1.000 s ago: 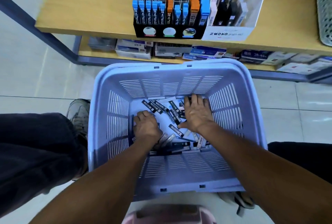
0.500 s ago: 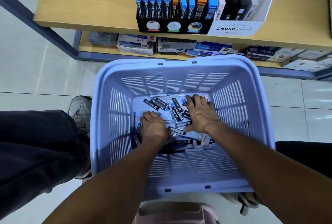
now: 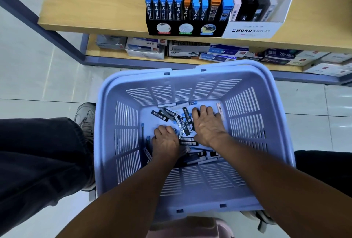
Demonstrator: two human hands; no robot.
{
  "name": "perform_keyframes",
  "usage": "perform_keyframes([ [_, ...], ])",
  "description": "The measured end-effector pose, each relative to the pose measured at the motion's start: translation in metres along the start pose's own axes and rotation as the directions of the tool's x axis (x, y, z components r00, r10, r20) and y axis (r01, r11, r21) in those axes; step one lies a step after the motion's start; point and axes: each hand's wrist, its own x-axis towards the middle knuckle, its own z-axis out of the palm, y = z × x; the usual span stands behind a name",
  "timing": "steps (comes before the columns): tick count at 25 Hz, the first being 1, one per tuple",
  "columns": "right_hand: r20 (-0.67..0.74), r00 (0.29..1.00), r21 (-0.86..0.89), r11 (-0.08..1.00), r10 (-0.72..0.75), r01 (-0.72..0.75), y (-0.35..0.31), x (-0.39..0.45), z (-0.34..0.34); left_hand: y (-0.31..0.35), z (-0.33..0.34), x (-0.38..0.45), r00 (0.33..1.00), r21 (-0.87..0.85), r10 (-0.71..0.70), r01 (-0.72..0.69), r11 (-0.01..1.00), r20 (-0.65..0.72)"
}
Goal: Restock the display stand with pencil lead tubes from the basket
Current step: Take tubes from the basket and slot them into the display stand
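A lilac plastic basket [image 3: 200, 182] stands on the floor below me, with several black and blue pencil lead tubes [image 3: 165, 115] scattered over its bottom. My left hand [image 3: 165, 142] is down in the pile with its fingers curled into a fist around tubes; most of what it holds is hidden. My right hand [image 3: 208, 126] lies over the far right of the pile, its fingers bent down onto tubes there. The black display stand [image 3: 185, 29] sits on the wooden shelf [image 3: 91, 9] above, with rows of blue- and orange-capped tubes and some empty slots.
A white MONO graph display box [image 3: 253, 30] stands right of the stand. The lower shelf holds stacked stationery boxes [image 3: 144, 47]. My trouser leg [image 3: 38, 161] and shoe [image 3: 86, 118] are left of the basket. A pink stool [image 3: 190, 228] sits under me.
My right hand's fingers went from lying flat on the tubes to bent down over them, and it drew slightly toward the left hand. The left hand stayed curled in the pile.
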Motion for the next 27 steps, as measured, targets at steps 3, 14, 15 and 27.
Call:
perform_keyframes([
  [3, -0.005, 1.0, 0.001, 1.0, 0.005, -0.005, -0.003, -0.002, 0.001, -0.002, 0.002, 0.001, 1.0, 0.045, -0.008, 0.009, 0.999, -0.02],
  [14, -0.042, 0.999, -0.009, 1.0, -0.013, 0.013, -0.004, -0.003, 0.008, 0.002, -0.017, 0.013, 1.0, -0.134, 0.008, -0.008, 0.991, 0.005],
  [15, -0.051, 0.999, -0.03, 0.999, -0.02, 0.018, -0.004, -0.004, 0.009, 0.003, -0.023, 0.016, 1.0, -0.175, 0.022, -0.022, 0.984, -0.004],
  [27, -0.143, 0.984, -0.049, 0.993, -0.11, 0.104, 0.001, -0.007, -0.006, 0.008, -0.051, 0.033, 0.996, -0.67, -0.06, 0.087, 0.737, 0.064],
])
